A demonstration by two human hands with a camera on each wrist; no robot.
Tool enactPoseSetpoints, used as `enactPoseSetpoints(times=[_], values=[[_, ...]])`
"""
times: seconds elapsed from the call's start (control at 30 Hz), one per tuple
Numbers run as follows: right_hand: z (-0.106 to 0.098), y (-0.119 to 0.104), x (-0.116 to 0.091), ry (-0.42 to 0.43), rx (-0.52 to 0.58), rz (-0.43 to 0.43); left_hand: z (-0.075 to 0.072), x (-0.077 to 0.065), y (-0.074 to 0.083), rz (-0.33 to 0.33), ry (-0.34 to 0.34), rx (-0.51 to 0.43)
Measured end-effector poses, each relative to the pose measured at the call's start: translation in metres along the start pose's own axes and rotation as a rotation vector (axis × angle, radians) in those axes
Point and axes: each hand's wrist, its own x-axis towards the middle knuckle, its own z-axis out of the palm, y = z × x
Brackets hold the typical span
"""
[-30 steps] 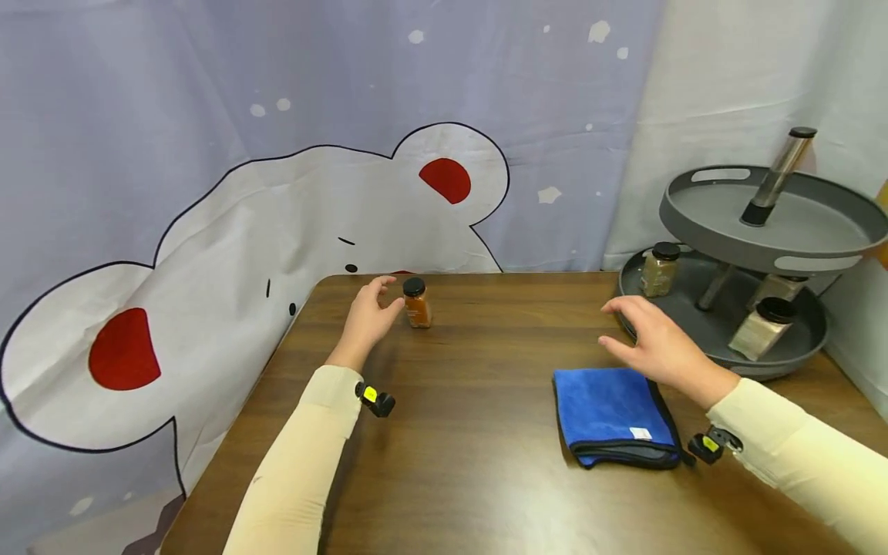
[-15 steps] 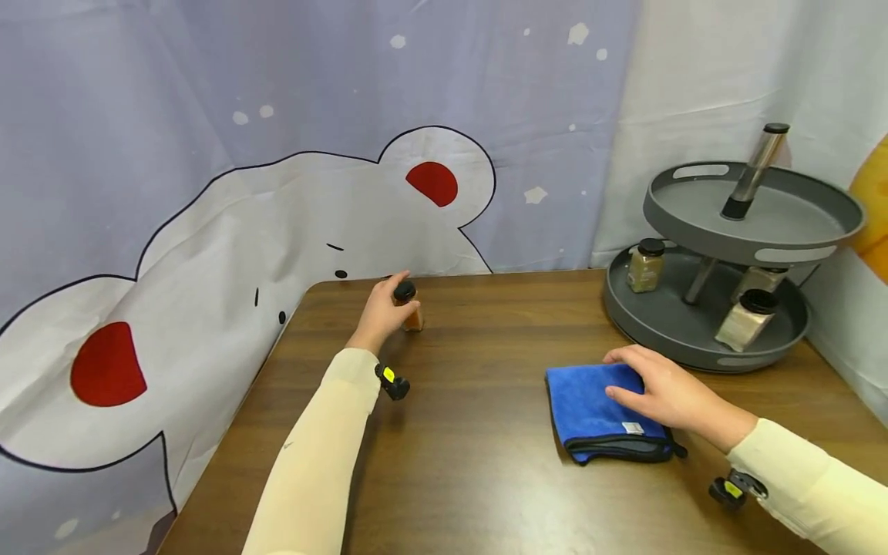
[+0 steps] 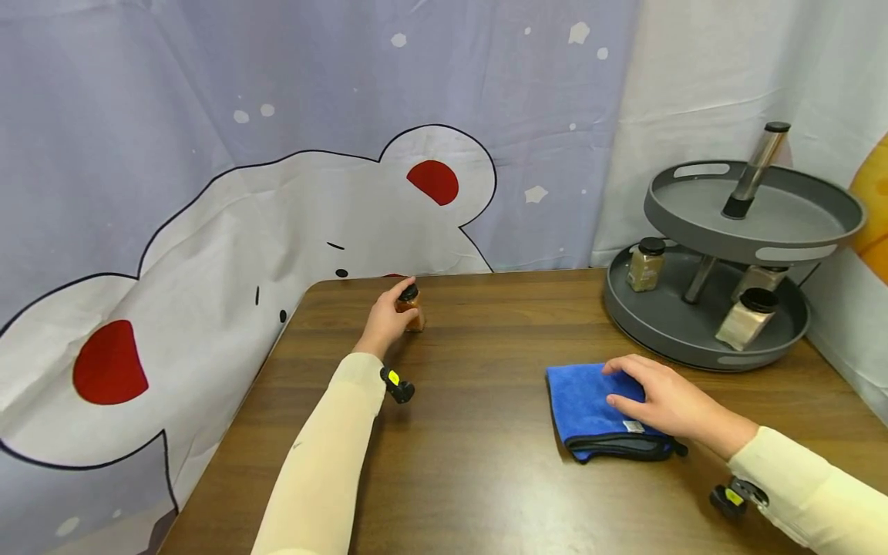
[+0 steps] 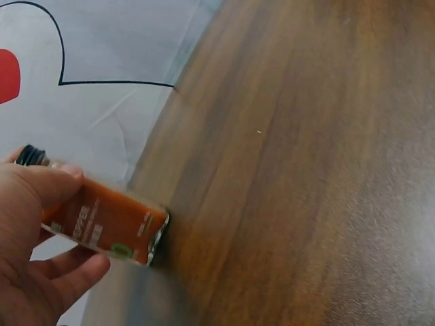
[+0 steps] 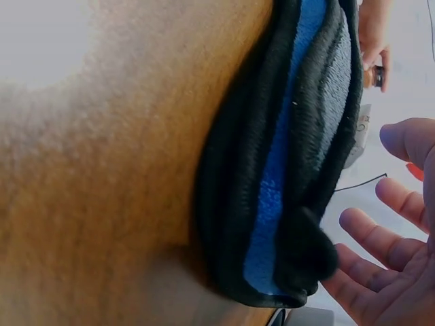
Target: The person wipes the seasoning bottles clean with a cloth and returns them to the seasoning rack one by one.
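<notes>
At the far left of the table, my left hand [image 3: 383,322] grips a small glass spice jar [image 3: 415,319] with a black lid. In the left wrist view the jar [image 4: 115,221] has orange-red powder inside and a printed label; thumb and fingers wrap around its lid end. Whether its base touches the table is hard to tell. My right hand [image 3: 662,397] hovers over a folded blue cloth [image 3: 583,397], fingers relaxed and holding nothing. The right wrist view shows the black-edged folds of the cloth [image 5: 272,190] beside the spread fingers [image 5: 377,238].
A grey two-tier round tray stand [image 3: 756,250] stands at the back right. Its lower tier bears a greenish jar [image 3: 644,267], a pale leaning jar [image 3: 741,327] and another jar [image 3: 759,280] partly behind. A printed curtain [image 3: 333,200] hangs along the back and left table edges.
My left hand has reached right onto the spice jar and closed around it. My right hand has come down from beside the tray stand to over the blue cloth. The head view has shifted slightly.
</notes>
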Motion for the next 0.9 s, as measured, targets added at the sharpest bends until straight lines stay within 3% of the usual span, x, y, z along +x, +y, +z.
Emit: enactPoseSetpoints(times=[0.23, 0.57, 0.9], values=[[0.002, -0.005, 0.000, 0.000, -0.002, -0.025, 0.010, -0.016, 0.004, 0.079, -0.021, -0.046], [0.007, -0.021, 0.001, -0.046, -0.048, -0.117, 0.036, -0.051, 0.033, 0.178, -0.075, -0.046], [0.013, -0.032, 0.001, -0.247, -0.029, -0.042, 0.064, -0.102, 0.071, 0.272, -0.143, 0.031]])
